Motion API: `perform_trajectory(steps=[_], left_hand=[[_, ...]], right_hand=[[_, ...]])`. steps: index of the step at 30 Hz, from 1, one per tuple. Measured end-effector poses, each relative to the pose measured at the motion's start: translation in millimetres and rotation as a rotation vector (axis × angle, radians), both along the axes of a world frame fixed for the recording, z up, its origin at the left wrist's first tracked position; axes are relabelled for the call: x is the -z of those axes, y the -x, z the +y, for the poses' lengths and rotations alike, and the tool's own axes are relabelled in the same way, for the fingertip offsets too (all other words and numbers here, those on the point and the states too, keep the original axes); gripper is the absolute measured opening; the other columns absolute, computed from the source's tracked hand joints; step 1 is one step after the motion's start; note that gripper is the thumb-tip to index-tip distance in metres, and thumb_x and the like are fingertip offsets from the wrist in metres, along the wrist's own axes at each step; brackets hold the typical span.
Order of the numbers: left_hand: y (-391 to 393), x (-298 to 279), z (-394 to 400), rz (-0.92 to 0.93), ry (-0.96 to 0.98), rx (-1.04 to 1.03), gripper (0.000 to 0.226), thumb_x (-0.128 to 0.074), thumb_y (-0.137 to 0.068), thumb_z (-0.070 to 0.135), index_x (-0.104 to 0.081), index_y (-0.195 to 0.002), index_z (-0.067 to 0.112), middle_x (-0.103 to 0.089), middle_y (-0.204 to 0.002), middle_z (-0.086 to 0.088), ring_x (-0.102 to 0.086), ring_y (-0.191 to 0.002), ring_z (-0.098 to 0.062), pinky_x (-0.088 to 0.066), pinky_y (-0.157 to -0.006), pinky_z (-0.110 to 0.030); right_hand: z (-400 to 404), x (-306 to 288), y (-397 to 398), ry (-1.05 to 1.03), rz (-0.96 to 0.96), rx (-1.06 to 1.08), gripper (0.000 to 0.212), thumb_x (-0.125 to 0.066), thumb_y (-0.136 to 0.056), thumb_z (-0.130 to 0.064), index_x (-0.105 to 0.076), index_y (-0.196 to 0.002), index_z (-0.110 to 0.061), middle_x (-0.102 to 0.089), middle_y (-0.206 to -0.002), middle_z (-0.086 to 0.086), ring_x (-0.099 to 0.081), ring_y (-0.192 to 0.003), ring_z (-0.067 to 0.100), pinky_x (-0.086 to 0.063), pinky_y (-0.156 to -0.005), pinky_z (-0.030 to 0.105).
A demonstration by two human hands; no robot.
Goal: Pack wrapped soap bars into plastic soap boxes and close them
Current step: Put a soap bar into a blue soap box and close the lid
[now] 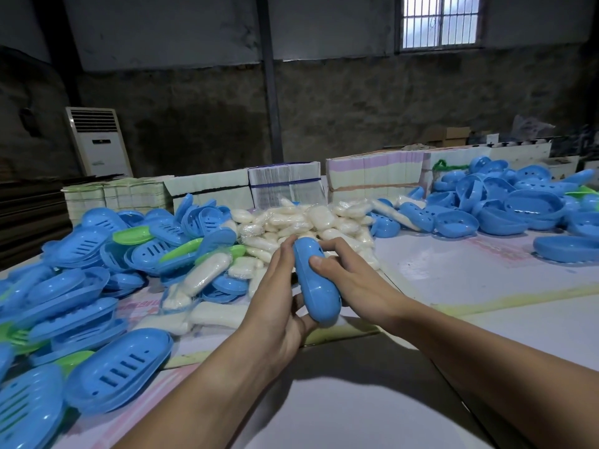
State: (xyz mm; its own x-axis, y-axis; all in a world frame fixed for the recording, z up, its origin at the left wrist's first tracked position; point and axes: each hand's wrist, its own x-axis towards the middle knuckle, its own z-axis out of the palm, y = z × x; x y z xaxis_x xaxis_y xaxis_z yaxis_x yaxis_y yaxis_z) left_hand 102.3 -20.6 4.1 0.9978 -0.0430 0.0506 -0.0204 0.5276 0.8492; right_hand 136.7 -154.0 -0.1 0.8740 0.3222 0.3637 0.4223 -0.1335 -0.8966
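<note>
From the head view, I am holding one closed blue soap box (316, 280) between both hands above the near edge of the table (453, 273), at the middle of the picture. It is showing as a smooth, glossy oval shell, its two halves meeting along a seam, tilted so its long axis is running from 11 o'clock down to 5 o'clock. My left hand (278, 296) is wrapping it from the 9 o'clock side, fingers curling under and thumb lying along the upper end. My right hand (343, 270) is clamping it from the 3 o'clock side, thumb pressing on the top shell. I cannot tell whether a bar is lying inside.

Just beyond the box, at 12 o'clock, a heap of wrapped soap bars (308, 222) is lying, white in clear film, too many to count. At 9 o'clock a pile of slotted blue box halves (120, 367) is spreading, with about five green pieces (133, 236) mixed in. At 2 o'clock another pile of blue shells (518, 202) is sitting, uncounted. Behind, stacks of flat cartons (372, 173) are standing in a row.
</note>
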Motion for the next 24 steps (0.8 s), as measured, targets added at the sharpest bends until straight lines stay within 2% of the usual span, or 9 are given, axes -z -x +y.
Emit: perform_trajectory(steps=[2,5,9,11,12,14,17,21,24], left_hand=[[-0.9,-1.6,0.0,0.005,0.03,0.009,0.02,-0.055,-0.099,0.043,-0.069,-0.113,0.04,-0.07,-0.117,-0.004,-0.076,-0.075,-0.018,-0.061,-0.061,-0.049],[-1.2,-2.5,0.8,-0.015,0.034,0.019,0.024,-0.047,-0.104,0.031,-0.068,-0.111,0.041,-0.074,-0.108,-0.001,-0.076,-0.076,-0.015,-0.061,-0.058,-0.042],[2.6,-7.0,5.2,-0.074,-0.017,0.031,0.028,-0.05,-0.101,0.031,-0.065,-0.122,0.042,-0.075,-0.114,-0.002,-0.075,-0.096,-0.019,-0.06,-0.063,-0.038],[3.4,-6.5,6.3,-0.112,-0.084,0.044,0.032,-0.051,-0.1,0.034,-0.06,-0.128,0.047,-0.073,-0.119,0.0,-0.073,-0.104,-0.018,-0.061,-0.071,-0.039],[3.4,-6.5,6.7,-0.122,-0.125,0.048,0.033,-0.051,-0.1,0.035,-0.058,-0.127,0.053,-0.072,-0.122,0.002,-0.07,-0.11,-0.018,-0.06,-0.081,-0.041],[2.7,-6.3,8.7,-0.124,-0.176,0.043,0.032,-0.051,-0.1,0.039,-0.057,-0.123,0.061,-0.066,-0.13,0.004,-0.063,-0.121,-0.019,-0.05,-0.101,-0.043],[-1.2,-5.2,16.1,-0.116,-0.186,0.034,0.029,-0.053,-0.098,0.041,-0.06,-0.122,0.057,-0.062,-0.131,-0.001,-0.056,-0.126,-0.027,-0.044,-0.107,-0.046],[-8.6,0.4,23.7,-0.111,-0.177,0.04,0.023,-0.055,-0.098,0.039,-0.067,-0.117,0.047,-0.069,-0.122,-0.003,-0.061,-0.119,-0.026,-0.051,-0.091,-0.044],[-19.6,7.4,26.9,-0.128,-0.202,0.052,0.022,-0.06,-0.094,0.044,-0.071,-0.113,0.044,-0.075,-0.114,-0.002,-0.067,-0.112,-0.027,-0.054,-0.085,-0.045]], right_hand=[[-0.7,1.2,-2.4,0.009,-0.024,0.008,0.027,-0.055,-0.096,-0.044,-0.05,-0.12,-0.033,-0.063,-0.09,0.001,-0.065,-0.077,0.005,-0.051,-0.071,0.027],[-2.1,3.7,-6.2,0.06,-0.043,0.028,0.031,-0.055,-0.095,-0.048,-0.05,-0.124,-0.037,-0.062,-0.101,0.012,-0.065,-0.089,0.017,-0.052,-0.084,0.039],[-5.3,0.8,-3.5,0.098,-0.063,-0.026,0.045,-0.053,-0.087,-0.062,-0.039,-0.129,-0.054,-0.066,-0.095,-0.007,-0.066,-0.079,-0.001,-0.048,-0.067,0.012],[-8.6,-5.1,-1.9,0.109,-0.098,0.004,0.049,-0.056,-0.08,-0.065,-0.039,-0.126,-0.06,-0.066,-0.094,-0.012,-0.067,-0.083,0.003,-0.051,-0.068,0.016],[-11.5,-9.5,-2.0,0.153,-0.136,0.051,0.05,-0.057,-0.078,-0.066,-0.039,-0.125,-0.062,-0.065,-0.097,-0.012,-0.067,-0.084,0.005,-0.052,-0.07,0.019],[-24.3,-17.0,-5.5,0.317,-0.201,0.179,0.057,-0.057,-0.072,-0.069,-0.037,-0.125,-0.061,-0.063,-0.103,-0.009,-0.064,-0.083,0.007,-0.052,-0.072,0.026],[-66.0,-21.6,-14.5,0.649,-0.215,0.355,0.077,-0.057,-0.065,-0.073,-0.031,-0.133,-0.047,-0.061,-0.105,-0.004,-0.059,-0.084,0.01,-0.049,-0.072,0.033],[-157.3,-20.6,-15.5,0.993,-0.018,0.617,0.082,-0.061,-0.067,-0.076,-0.033,-0.129,-0.031,-0.058,-0.095,-0.005,-0.054,-0.08,0.013,-0.04,-0.065,0.033],[-235.4,-24.2,-3.7,1.125,0.199,0.813,0.086,-0.056,-0.055,-0.086,-0.039,-0.116,-0.027,-0.057,-0.096,-0.001,-0.054,-0.081,0.016,-0.041,-0.064,0.034]])
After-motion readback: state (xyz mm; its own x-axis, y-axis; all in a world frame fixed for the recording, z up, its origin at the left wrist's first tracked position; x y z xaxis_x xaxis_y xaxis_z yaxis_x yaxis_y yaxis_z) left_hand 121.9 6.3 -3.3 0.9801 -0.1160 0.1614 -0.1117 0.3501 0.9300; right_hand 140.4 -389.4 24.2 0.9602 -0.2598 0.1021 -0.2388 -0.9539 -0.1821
